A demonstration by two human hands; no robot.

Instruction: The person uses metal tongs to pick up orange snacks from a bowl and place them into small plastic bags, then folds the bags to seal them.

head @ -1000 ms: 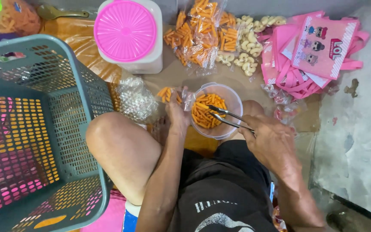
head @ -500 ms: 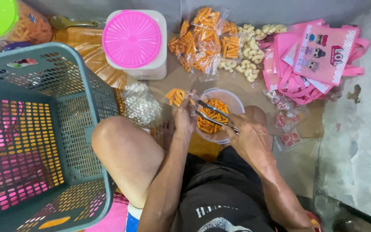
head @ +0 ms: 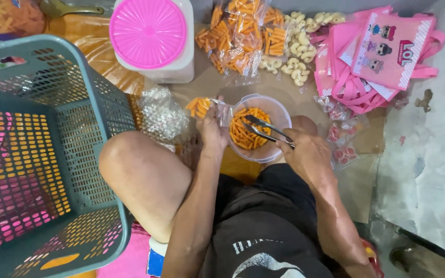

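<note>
Head view: person sits on floor
Left hand [head: 213,131]: pinches small bag [head: 202,106] tight
Right hand [head: 305,154]: squeezes tongs [head: 263,129] over bowl [head: 279,110] of orange sticks [head: 243,135]

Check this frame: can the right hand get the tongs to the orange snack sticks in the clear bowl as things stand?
Probably yes. The right hand holds the tongs with their tips over the orange snack sticks; the clear bowl is open-topped, and the left hand sits at its far rim.

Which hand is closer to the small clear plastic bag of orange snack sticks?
Left. The left hand pinches the small clear plastic bag of orange snack sticks; the right hand holds metal tongs beyond the bowl.
</note>
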